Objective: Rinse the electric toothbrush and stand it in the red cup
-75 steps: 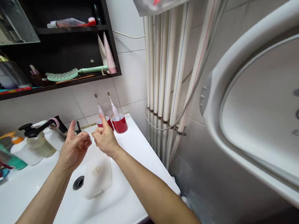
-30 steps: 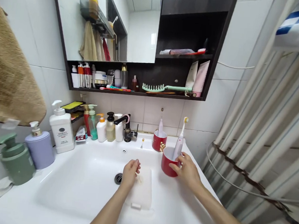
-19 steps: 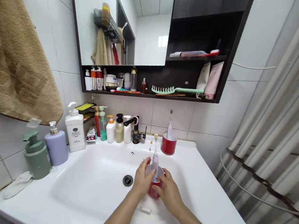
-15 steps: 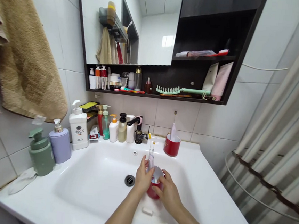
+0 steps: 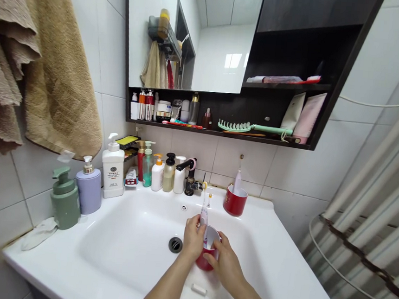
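Note:
My left hand is closed on a pale electric toothbrush, which stands upright with its head pointing up. Its lower end is at the mouth of a red cup with a white inside. Around the right side of this cup, my right hand keeps its grip, thumb in front. The cup is over the white sink basin, right of the drain. A second slim brush head shows just right of the toothbrush; its lower part is hidden.
Another red cup holding a pale toothbrush stands on the back rim. The black faucet is left of it, beside several pump bottles. A small white bar lies at the basin's front. A dark mirror cabinet hangs above.
The view has turned slightly left, so the scene sits further right. Both hands keep hold of the toothbrush and the cup, with little visible movement.

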Tool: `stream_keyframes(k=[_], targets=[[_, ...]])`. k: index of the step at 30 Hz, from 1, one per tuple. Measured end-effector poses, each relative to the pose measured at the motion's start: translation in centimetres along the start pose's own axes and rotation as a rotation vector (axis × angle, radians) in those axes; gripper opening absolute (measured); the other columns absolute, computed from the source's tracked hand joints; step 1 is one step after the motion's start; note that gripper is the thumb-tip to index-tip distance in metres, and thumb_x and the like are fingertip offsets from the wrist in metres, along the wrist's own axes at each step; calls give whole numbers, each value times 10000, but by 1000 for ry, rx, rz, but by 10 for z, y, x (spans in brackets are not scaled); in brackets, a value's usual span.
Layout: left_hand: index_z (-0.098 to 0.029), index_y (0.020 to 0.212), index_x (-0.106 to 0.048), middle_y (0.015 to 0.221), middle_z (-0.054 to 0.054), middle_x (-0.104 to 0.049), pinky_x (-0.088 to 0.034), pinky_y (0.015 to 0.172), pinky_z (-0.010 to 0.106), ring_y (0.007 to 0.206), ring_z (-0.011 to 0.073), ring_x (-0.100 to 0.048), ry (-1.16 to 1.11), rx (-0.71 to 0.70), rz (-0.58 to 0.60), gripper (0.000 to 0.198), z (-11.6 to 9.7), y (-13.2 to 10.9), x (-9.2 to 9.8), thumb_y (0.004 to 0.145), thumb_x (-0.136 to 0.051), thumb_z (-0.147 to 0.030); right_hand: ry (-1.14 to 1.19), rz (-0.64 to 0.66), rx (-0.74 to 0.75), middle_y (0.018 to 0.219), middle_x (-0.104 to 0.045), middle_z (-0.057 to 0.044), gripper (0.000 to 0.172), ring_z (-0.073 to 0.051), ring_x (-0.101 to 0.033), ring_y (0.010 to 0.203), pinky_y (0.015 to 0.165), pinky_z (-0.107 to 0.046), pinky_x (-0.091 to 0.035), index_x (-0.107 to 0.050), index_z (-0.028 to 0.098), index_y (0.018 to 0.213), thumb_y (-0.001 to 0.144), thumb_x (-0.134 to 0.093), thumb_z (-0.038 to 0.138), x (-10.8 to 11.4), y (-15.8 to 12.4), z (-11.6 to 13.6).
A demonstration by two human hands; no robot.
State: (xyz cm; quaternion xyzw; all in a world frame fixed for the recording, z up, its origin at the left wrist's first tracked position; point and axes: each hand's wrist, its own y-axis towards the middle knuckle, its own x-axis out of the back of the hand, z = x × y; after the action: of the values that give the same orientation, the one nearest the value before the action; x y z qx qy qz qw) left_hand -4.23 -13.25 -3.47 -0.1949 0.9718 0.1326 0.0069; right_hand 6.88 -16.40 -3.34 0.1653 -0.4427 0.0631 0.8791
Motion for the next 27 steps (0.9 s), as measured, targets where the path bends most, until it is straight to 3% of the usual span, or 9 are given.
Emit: stream_keyframes(k=[5,7,11,14,18,21,24,27], targets=[[-179,837,-497,812,26,-542,-351,701,218,786,129,-484,-300,9,-161,222,-24,11,13,624,-479,-241,36,-129,16,1176,-333,-94,208,-221,-302,1085,851,-341,-293,-482,186,795,650,-427,324,12,-4,4],[-179,846,-474,815,19,-534,-371,657,208,753,116,-492,-429,42,-174,231,-31,13,16,634,-469,-270,121,-164,32,1163,-356,-81,312,-196,-330,1064,850,-326,-304,-442,195,934,675,-390,361,22,-6,10],[-157,839,-466,740,21,-533,-389,575,203,633,99,-499,-556,166,-37,246,-36,1,4,630,-478,-286,305,-69,20,916,-514,-42,416,-150,-505,761,661,-271,-411,-333,210,1068,682,-394,353,35,-10,18],[-148,839,-481,707,23,-537,-389,581,207,612,100,-505,-544,248,60,253,-33,-21,-14,599,-515,-223,441,44,-49,704,-521,-10,401,-130,-499,590,585,-261,-415,-338,182,1064,704,-366,356,30,-15,14],[-146,743,-537,740,55,-564,-382,669,230,709,140,-519,-503,308,179,174,-33,-47,-32,582,-534,-211,640,-10,-136,783,-527,-48,386,-182,-486,807,732,-288,-378,-413,165,980,695,-356,420,16,-24,11],[-151,807,-533,811,70,-567,-374,699,244,776,157,-512,-613,345,212,233,-38,-49,-34,603,-521,-262,736,-72,-135,838,-512,-52,373,-172,-451,875,806,-269,-327,-415,169,939,689,-352,438,19,-24,18],[-132,802,-532,750,69,-569,-383,670,256,732,155,-522,-699,364,238,266,-42,-36,-27,586,-544,-286,832,120,-185,605,-485,16,340,-114,-481,544,548,-234,-401,-410,180,894,699,-332,446,32,-21,30],[-118,716,-534,589,29,-546,-397,596,258,596,133,-531,-708,418,319,230,-40,-21,-17,561,-573,-282,979,288,-292,493,-406,68,337,-57,-365,344,350,-180,-302,-383,199,888,695,-317,468,41,-22,36]])
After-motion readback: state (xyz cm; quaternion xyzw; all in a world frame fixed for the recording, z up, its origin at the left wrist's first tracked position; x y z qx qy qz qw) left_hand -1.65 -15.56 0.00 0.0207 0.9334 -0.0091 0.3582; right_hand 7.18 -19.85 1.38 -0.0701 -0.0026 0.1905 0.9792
